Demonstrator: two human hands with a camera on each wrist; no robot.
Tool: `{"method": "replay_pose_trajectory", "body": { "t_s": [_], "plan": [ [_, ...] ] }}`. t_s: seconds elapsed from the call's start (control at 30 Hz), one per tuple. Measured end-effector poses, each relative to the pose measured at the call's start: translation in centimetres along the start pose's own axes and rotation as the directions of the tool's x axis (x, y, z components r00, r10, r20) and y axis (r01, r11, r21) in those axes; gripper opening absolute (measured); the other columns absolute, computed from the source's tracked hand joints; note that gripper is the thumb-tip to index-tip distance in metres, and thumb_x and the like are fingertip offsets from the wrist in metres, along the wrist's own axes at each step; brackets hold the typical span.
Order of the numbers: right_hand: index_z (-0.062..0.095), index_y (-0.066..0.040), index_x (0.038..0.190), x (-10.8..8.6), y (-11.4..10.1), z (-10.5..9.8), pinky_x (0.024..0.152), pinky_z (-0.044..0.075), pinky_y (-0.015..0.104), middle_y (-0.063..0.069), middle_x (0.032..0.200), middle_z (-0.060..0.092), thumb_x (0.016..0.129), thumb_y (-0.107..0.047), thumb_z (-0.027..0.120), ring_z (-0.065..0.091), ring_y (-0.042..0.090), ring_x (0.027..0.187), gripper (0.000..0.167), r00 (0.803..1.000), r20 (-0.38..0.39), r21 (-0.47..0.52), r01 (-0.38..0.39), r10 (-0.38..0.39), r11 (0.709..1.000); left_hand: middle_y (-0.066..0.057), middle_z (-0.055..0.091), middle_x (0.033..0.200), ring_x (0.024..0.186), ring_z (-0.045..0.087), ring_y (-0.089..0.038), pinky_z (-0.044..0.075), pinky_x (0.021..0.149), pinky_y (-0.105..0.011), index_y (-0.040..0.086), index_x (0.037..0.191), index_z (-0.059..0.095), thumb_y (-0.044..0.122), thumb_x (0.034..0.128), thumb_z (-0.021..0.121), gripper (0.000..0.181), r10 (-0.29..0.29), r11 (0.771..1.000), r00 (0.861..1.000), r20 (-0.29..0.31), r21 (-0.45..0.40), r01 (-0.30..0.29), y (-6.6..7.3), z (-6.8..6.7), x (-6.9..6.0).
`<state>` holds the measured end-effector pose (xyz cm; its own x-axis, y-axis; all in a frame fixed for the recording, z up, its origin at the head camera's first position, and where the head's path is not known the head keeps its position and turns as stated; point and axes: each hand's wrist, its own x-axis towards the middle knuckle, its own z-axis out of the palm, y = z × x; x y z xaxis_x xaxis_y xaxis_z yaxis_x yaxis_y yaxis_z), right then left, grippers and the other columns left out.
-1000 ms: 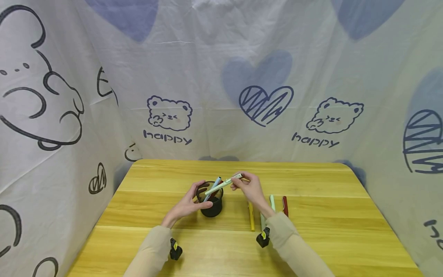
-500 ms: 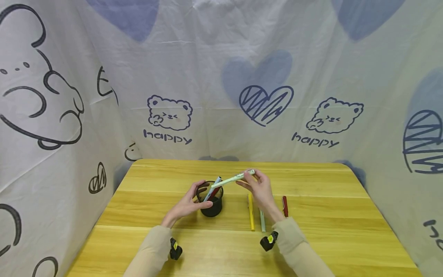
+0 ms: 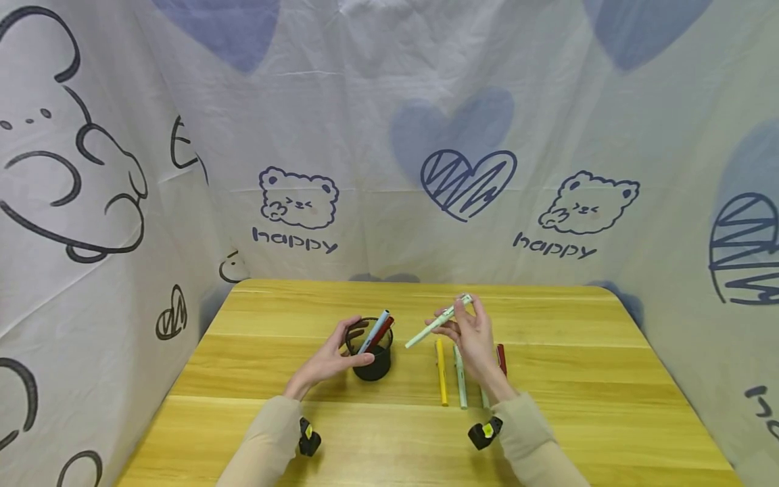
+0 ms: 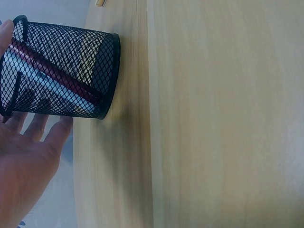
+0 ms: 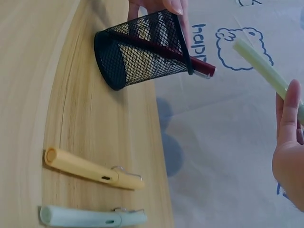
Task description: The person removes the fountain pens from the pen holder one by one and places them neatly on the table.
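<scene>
My left hand curls round a black mesh pen holder that stands on the table, thumb on the near side and fingers behind. A dark red pen and a light blue pen lean inside it, their upper ends above the rim. To the right of the holder, my right hand pinches a pale green pen between thumb and fingers. That pen is in the air, tilted, its lower end pointing left and apart from the holder.
Right of the holder, a yellow pen and a mint green pen lie on the wooden table. A second red pen and another pale pen are partly hidden by my right hand. A printed cloth hangs behind the table.
My right hand has moved right with the pale green pen, from over the holder's rim to beside it, and the pen now slants more steeply. My left hand and the holder stay put.
</scene>
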<state>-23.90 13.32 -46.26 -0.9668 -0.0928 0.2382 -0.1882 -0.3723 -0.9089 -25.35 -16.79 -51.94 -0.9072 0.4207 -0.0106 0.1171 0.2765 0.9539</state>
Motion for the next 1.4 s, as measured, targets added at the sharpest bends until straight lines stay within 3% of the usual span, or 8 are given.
{"method": "replay_pose_trajectory", "body": {
  "t_s": [0.23,0.53,0.77,0.83,1.03,1.23,1.4],
  "plan": [
    [0.054,-0.009,0.126,-0.9,-0.3,-1.7,0.067,0.059,0.019,-0.002,0.094,0.072,0.103,-0.010,0.055,0.075,0.013,0.084,0.023,1.000,-0.012,-0.035,-0.011,0.010,0.999,-0.006,0.033,0.164,0.155,0.022,-0.035,0.029,0.119,-0.066,0.017,0.158,0.022,0.026,0.0910,0.076,0.087,0.005,1.000,1.000,0.000,0.000,-0.005,0.0,0.0,0.0],
    [0.060,-0.011,0.126,-2.3,0.0,-4.0,0.064,0.056,0.015,-0.003,0.092,0.069,0.100,-0.004,0.059,0.073,0.010,0.081,0.027,0.999,-0.014,-0.091,-0.046,0.045,0.995,-0.006,0.033,0.164,0.155,0.023,-0.034,0.028,0.119,-0.065,0.019,0.158,0.022,0.024,0.0910,0.076,0.086,0.003,1.000,1.000,-0.001,-0.012,-0.003,-0.1,0.0,-0.1],
    [0.040,0.015,0.145,-3.4,-0.1,-5.8,0.064,0.055,0.015,-0.002,0.095,0.066,0.100,-0.002,0.059,0.074,0.009,0.081,0.052,0.996,-0.032,-0.153,-0.087,0.083,0.984,-0.005,0.032,0.165,0.155,0.022,-0.034,0.028,0.120,-0.065,0.020,0.158,0.022,0.025,0.0913,0.076,0.086,0.003,1.000,1.000,0.001,-0.008,-0.003,-0.1,0.0,0.0],
    [0.037,0.018,0.145,-3.6,-0.1,-6.5,0.064,0.055,0.015,-0.002,0.093,0.066,0.099,-0.002,0.059,0.074,0.009,0.080,0.055,0.996,-0.040,-0.187,-0.087,0.081,0.978,-0.005,0.031,0.165,0.156,0.021,-0.034,0.028,0.120,-0.066,0.020,0.158,0.022,0.025,0.0913,0.076,0.086,0.002,1.000,1.000,0.001,-0.006,-0.002,-0.1,0.0,-0.1],
    [0.046,0.007,0.144,-4.2,0.1,-8.6,0.062,0.055,0.017,-0.001,0.095,0.068,0.099,-0.006,0.062,0.074,0.007,0.079,0.050,0.996,-0.045,-0.284,-0.081,0.071,0.955,-0.005,0.031,0.165,0.155,0.022,-0.035,0.029,0.119,-0.065,0.018,0.159,0.021,0.025,0.0915,0.075,0.087,0.001,1.000,1.000,-0.003,0.001,-0.001,0.0,0.1,-0.1],
    [0.040,0.015,0.141,-4.9,-0.2,-10.5,0.063,0.059,0.021,-0.005,0.095,0.072,0.100,-0.005,0.061,0.074,0.010,0.078,0.051,0.993,-0.046,-0.297,-0.114,0.105,0.948,-0.006,0.031,0.165,0.155,0.022,-0.035,0.029,0.119,-0.065,0.018,0.159,0.021,0.026,0.0913,0.075,0.087,0.000,1.000,1.000,-0.004,0.006,0.000,0.0,0.1,-0.1],
    [0.058,-0.004,0.126,-5.3,-0.5,-11.9,0.065,0.059,0.021,-0.007,0.097,0.075,0.100,-0.004,0.059,0.075,0.010,0.082,0.026,0.993,-0.014,-0.284,-0.114,0.115,0.952,-0.007,0.031,0.165,0.155,0.022,-0.035,0.029,0.119,-0.065,0.012,0.160,0.018,0.026,0.0914,0.075,0.091,0.002,1.000,1.000,-0.001,0.004,-0.002,0.1,0.1,-0.2]
  ]
}}
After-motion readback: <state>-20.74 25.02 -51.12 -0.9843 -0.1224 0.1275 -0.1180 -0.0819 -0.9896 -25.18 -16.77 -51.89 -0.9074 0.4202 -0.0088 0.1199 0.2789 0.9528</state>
